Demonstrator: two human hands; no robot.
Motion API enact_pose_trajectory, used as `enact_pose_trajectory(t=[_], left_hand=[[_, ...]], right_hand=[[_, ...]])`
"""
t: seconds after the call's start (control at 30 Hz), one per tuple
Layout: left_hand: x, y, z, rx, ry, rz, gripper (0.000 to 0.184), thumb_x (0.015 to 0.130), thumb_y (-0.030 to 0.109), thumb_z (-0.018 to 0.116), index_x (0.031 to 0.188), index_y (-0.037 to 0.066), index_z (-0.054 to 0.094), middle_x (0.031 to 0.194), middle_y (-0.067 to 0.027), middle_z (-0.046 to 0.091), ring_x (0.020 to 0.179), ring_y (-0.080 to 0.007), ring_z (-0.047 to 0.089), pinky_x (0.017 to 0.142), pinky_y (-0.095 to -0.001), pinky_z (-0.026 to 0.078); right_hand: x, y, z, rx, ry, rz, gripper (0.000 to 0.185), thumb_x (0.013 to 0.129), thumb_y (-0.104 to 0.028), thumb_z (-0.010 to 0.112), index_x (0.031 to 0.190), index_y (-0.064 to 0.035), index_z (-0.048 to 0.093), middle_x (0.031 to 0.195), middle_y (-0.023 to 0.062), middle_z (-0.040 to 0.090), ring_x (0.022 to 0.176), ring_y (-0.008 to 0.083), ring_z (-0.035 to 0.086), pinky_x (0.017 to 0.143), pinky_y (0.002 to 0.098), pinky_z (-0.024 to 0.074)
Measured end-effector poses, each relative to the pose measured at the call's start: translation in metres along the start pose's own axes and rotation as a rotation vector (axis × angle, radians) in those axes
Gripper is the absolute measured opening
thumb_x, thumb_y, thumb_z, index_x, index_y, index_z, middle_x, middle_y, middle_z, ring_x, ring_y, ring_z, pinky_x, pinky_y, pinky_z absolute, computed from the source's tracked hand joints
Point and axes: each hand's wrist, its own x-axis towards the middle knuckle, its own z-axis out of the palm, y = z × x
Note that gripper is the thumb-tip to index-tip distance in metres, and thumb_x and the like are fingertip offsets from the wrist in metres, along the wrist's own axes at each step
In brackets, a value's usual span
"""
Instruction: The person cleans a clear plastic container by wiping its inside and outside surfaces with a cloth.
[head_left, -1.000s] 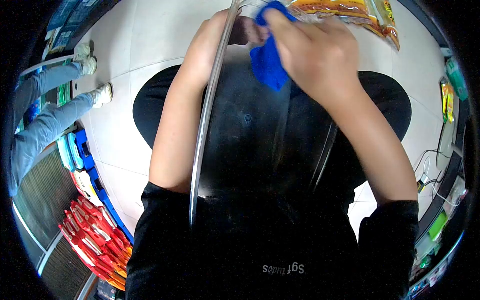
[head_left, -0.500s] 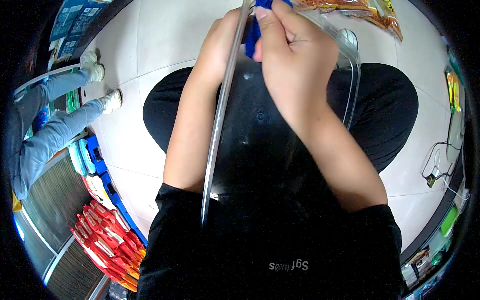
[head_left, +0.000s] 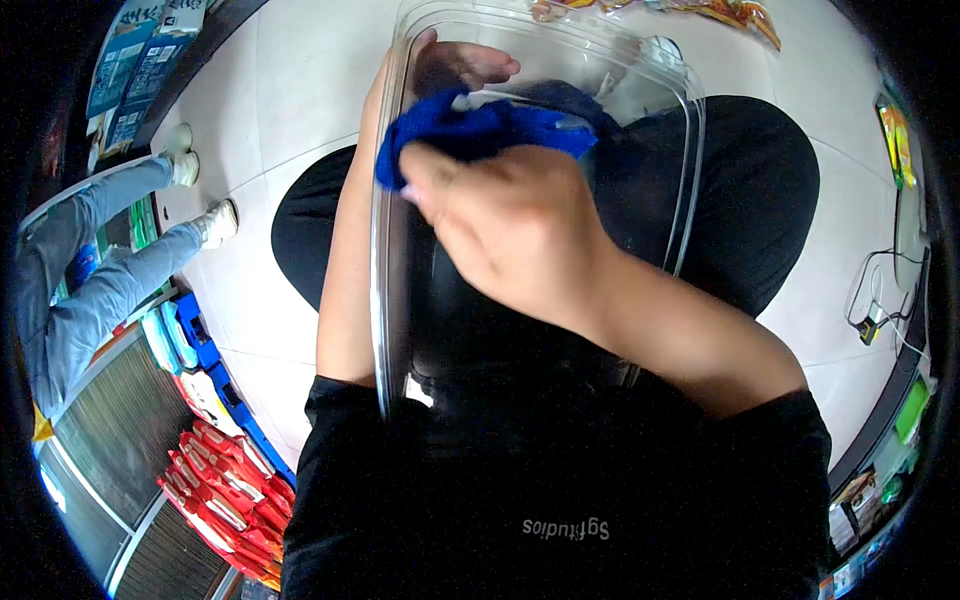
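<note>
A large clear plastic box (head_left: 690,190) with a rounded rim lies across my lap, its open side towards me. My right hand (head_left: 510,205) is closed on a bunched blue cloth (head_left: 470,130) and presses it at the box's left wall, near the rim. A fold of the cloth spreads to the right above my knuckles. Through the clear plastic I see my left hand (head_left: 465,62) at the box's far left corner, holding it from outside with the fingers extended. The left forearm runs along the outside of the left wall.
Orange-brown snack packets (head_left: 730,15) lie on the tiled floor ahead. A person in jeans (head_left: 125,270) stands at the left. Red packages (head_left: 230,490) and a blue bin (head_left: 200,330) line the left side. At the right are a cable with a plug (head_left: 868,328) and a yellow packet (head_left: 890,140).
The box has tipped, showing more of its inside. My right hand and the blue cloth have moved down and left from the far edge to the left wall.
</note>
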Motion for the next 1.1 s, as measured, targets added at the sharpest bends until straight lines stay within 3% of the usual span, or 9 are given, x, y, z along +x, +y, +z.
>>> enact_pose_trajectory(t=[0.23,0.3,0.43,0.53,0.7,0.8,0.9,1.0,1.1], left_hand=[[0.003,-0.011,-0.004,0.102,0.032,-0.062,0.058,0.094,0.047,0.037,0.096,-0.004,0.066,0.094,-0.0166,0.067,0.092,-0.0227,0.06,0.088,-0.0323,0.044],[0.005,-0.018,-0.005,0.12,0.04,-0.062,0.058,0.093,0.047,0.038,0.095,-0.003,0.066,0.092,-0.0158,0.067,0.09,-0.0218,0.06,0.087,-0.0316,0.044],[0.013,-0.044,-0.011,0.085,0.178,-0.078,0.055,0.092,0.046,0.04,0.093,-0.002,0.068,0.086,-0.012,0.068,0.085,-0.0182,0.062,0.083,-0.0282,0.045],[0.012,-0.033,-0.004,-0.016,0.126,-0.24,0.068,0.092,0.057,0.031,0.089,-0.002,0.066,0.089,-0.016,0.066,0.087,-0.025,0.061,0.087,-0.0369,0.045],[0.013,-0.036,-0.006,-0.005,0.109,-0.206,0.067,0.092,0.057,0.032,0.091,-0.002,0.065,0.088,-0.0155,0.066,0.086,-0.0243,0.061,0.086,-0.0359,0.045],[0.013,-0.035,-0.006,-0.006,0.087,-0.19,0.067,0.093,0.056,0.032,0.091,-0.002,0.065,0.088,-0.0152,0.066,0.085,-0.0239,0.061,0.085,-0.0353,0.045],[0.015,-0.037,-0.007,-0.004,0.067,-0.178,0.066,0.093,0.056,0.032,0.092,-0.002,0.064,0.088,-0.0149,0.066,0.084,-0.0235,0.061,0.084,-0.0346,0.045],[0.016,-0.04,-0.01,-0.011,0.046,-0.167,0.066,0.093,0.055,0.033,0.093,-0.002,0.064,0.088,-0.0146,0.066,0.084,-0.0231,0.061,0.083,-0.034,0.045],[0.02,-0.041,-0.011,-0.021,0.027,-0.154,0.065,0.093,0.055,0.033,0.094,-0.003,0.064,0.088,-0.0143,0.066,0.083,-0.0227,0.061,0.083,-0.0334,0.045]], right_hand=[[-0.037,-0.03,-0.004,0.045,-0.279,-0.252,0.025,0.074,-0.022,0.055,0.09,-0.0034,0.06,0.049,-0.0007,0.053,0.042,0.017,0.054,0.045,0.0326,0.0411],[-0.051,-0.038,-0.001,0.101,-0.359,-0.312,0.028,0.072,-0.017,0.061,0.096,-0.0019,0.064,0.053,-0.0035,0.046,0.044,0.0116,0.047,0.049,0.0271,0.0396],[-0.068,-0.057,-0.005,0.238,-0.61,-0.403,0.026,0.075,-0.017,0.06,0.098,-0.008,0.067,0.054,-0.002,0.048,0.045,0.0114,0.049,0.049,0.026,0.0391],[-0.067,-0.057,-0.001,0.298,-0.665,-0.417,0.024,0.078,-0.017,0.056,0.099,-0.0102,0.067,0.056,-0.0013,0.05,0.047,0.0122,0.051,0.05,0.0274,0.0399],[-0.06,-0.056,-0.008,0.305,-0.719,-0.455,0.022,0.08,-0.017,0.056,0.097,-0.0113,0.068,0.058,-0.0019,0.052,0.051,0.0125,0.053,0.05,0.0273,0.04],[-0.058,-0.053,-0.008,0.223,-0.64,-0.439,0.006,0.078,-0.021,0.065,0.073,-0.0178,0.068,0.056,-0.0031,0.048,0.05,0.0114,0.05,0.05,0.0265,0.0371],[-0.048,-0.043,-0.001,0.229,-0.469,-0.417,0.016,0.074,-0.024,0.07,0.06,-0.0188,0.063,0.054,-0.0036,0.04,0.048,0.0126,0.045,0.05,0.0273,0.0334],[-0.041,-0.038,-0.006,0.189,-0.45,-0.439,0.003,0.073,-0.022,0.065,0.072,-0.0216,0.069,0.054,-0.0036,0.04,0.048,0.0136,0.045,0.05,0.0278,0.0342],[-0.034,-0.033,-0.011,0.16,-0.497,-0.37,0.015,0.073,-0.02,0.063,0.086,-0.0201,0.071,0.057,-0.0022,0.045,0.05,0.0153,0.051,0.051,0.0306,0.0412]])
